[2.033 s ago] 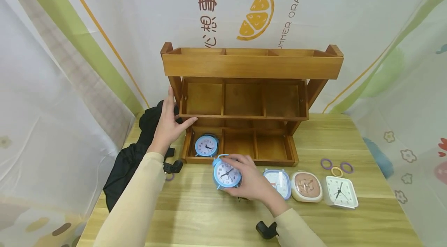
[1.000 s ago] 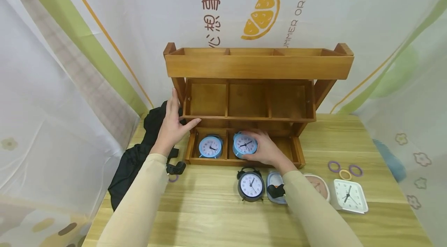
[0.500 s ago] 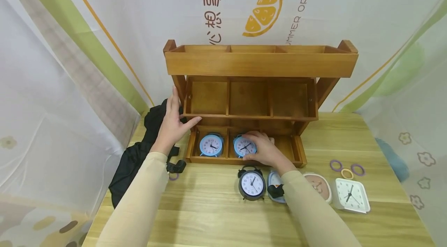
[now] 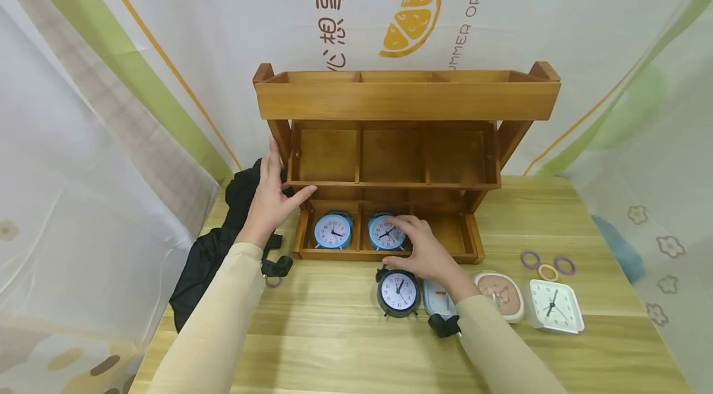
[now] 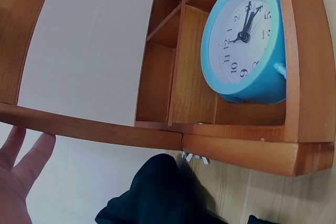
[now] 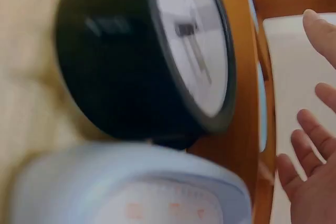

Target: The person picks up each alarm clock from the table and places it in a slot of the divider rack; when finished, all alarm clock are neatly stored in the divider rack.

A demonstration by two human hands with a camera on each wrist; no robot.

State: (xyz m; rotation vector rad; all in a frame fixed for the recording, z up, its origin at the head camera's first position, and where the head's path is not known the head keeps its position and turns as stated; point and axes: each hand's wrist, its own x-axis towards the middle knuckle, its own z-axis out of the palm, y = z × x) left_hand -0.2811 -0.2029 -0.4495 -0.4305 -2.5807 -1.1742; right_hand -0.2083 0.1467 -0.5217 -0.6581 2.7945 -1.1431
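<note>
Left hand (image 4: 271, 196): flat against the left side post of the wooden shelf (image 4: 401, 100), fingers straight and pointing up, thumb stretched along the front edge of the middle tier; it holds nothing.
Right hand (image 4: 426, 250): hovers over the front edge of the bottom tier, fingers spread and relaxed, empty; the fingertips are just beside the second blue clock, and contact cannot be told.
First blue clock (image 4: 332, 231): stands upright in the left compartment of the bottom tier, face to the front.
Second blue clock (image 4: 385, 233): stands upright in the middle compartment of the bottom tier, just beside the first, a divider between them.
Black clock (image 4: 398, 292): stands on the surface (image 4: 334, 344) in front of the shelf, directly under the right hand.
Pale blue clock (image 4: 436, 297): lies just right of the black one, partly hidden by the right wrist.
Pink clock (image 4: 501, 295): lies on the surface further right.
White square clock (image 4: 554, 305): lies beside the pink one.
Rings (image 4: 548, 264): two purple and one yellow, near the white clock.
Black cloth (image 4: 214, 245): heaped at the left of the shelf, behind the left arm.
</note>
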